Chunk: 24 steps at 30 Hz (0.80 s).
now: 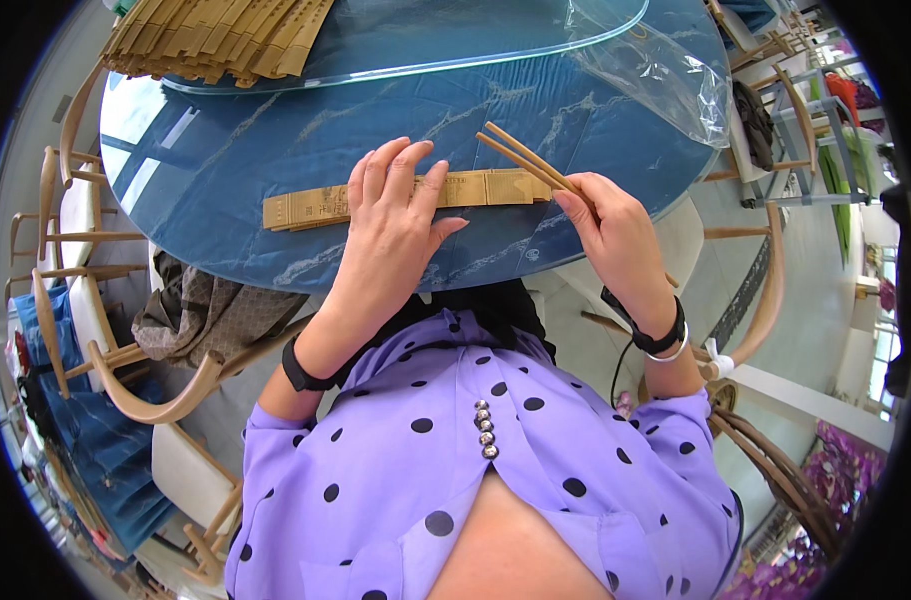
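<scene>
A pair of wooden chopsticks [523, 155] is gripped in my right hand [620, 228], tips pointing up and to the left. Close to that hand, at the right end, lies a low stack of long brown paper sleeves [485, 188] with dark print. My left hand [387, 215] rests across the stack's middle, fingers stretched and a little apart, hiding part of it. Beyond, at the far left, spreads a large heap of similar brown sleeves [215, 38].
The round table [275, 135] has a blue marbled top. A raised glass disc [455, 62] crosses its far side, with a clear plastic bag [665, 85] at the right. Wooden chairs [180, 390] stand around, one with a brown patterned cloth [200, 312].
</scene>
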Tool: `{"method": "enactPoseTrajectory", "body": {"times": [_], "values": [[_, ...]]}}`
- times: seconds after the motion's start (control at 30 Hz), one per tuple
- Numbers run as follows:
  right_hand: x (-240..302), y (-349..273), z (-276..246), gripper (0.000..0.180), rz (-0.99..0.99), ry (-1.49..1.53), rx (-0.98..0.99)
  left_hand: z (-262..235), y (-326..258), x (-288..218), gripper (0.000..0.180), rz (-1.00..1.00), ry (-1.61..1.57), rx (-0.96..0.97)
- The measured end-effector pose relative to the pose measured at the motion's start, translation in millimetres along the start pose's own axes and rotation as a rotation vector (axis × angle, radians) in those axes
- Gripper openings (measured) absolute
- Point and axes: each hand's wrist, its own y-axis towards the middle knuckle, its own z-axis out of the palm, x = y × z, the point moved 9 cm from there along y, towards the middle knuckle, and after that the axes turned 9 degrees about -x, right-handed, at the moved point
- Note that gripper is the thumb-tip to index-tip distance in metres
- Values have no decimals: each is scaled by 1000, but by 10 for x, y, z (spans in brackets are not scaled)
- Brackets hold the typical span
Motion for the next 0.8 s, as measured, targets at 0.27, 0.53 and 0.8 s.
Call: {"method": "enactPoseTrajectory", "body": {"times": [0.27,0.53,0.8], "values": [[-105,-21,71,22,247,278,108,-7,61,41,36,41,-50,-68],[-164,41,217,24,249,408,160,-53,28,42,37,43,-108,-83],[-87,38,281,22,314,488,255,-61,5,-10,53,41,-123,-84]]}}
